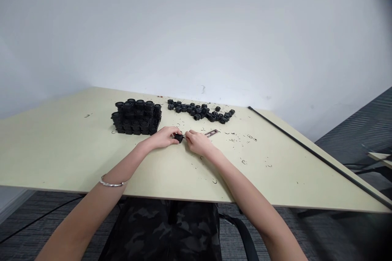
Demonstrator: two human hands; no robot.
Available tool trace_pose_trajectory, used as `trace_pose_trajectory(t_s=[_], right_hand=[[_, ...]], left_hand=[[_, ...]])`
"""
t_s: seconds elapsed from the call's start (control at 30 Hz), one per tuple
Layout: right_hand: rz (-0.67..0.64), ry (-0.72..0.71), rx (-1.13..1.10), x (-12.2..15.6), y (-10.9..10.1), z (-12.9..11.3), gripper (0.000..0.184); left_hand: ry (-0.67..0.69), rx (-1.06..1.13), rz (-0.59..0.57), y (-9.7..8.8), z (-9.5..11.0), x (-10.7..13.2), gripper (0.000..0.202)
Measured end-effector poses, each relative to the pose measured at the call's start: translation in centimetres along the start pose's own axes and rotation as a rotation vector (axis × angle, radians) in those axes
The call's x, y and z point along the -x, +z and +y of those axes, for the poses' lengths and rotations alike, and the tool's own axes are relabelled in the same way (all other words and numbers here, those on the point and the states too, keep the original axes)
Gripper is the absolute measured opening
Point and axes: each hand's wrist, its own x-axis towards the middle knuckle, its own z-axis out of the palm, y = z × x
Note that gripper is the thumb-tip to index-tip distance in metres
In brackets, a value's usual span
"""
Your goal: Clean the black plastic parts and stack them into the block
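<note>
My left hand (165, 137) is closed around a small black round plastic part (179, 138), held just above the pale tabletop (61, 151). My right hand (197, 142) is pinched on a thin metal-tipped tool (211, 133) whose handle sticks out to the right; its tip meets the black part. Behind my left hand stands a stacked block of the same black parts (136, 116). A loose heap of black parts (200, 111) lies behind my right hand.
Small black shavings (245, 147) litter the table around and to the right of my hands. A long thin black rod (309, 151) runs along the table's right edge. A white wall rises behind the table. A silver bangle (112, 183) circles my left wrist.
</note>
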Motion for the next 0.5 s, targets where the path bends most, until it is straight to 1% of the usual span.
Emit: trace_pose_trajectory(t_s=[0.2,0.4,0.5], right_hand=[[0.01,0.034,0.005,-0.24,0.14,0.29,0.025],[-0.032,0.097,-0.007,-0.42,0.44,0.25,0.027],[-0.033,0.117,-0.03,-0.35,0.73,-0.02,0.026]], left_hand=[[-0.016,0.013,-0.012,0.14,-0.18,-0.05,0.029],[-0.058,0.051,-0.026,0.36,-0.51,-0.25,0.03],[-0.085,0.09,-0.027,0.43,-0.55,-0.33,0.03]])
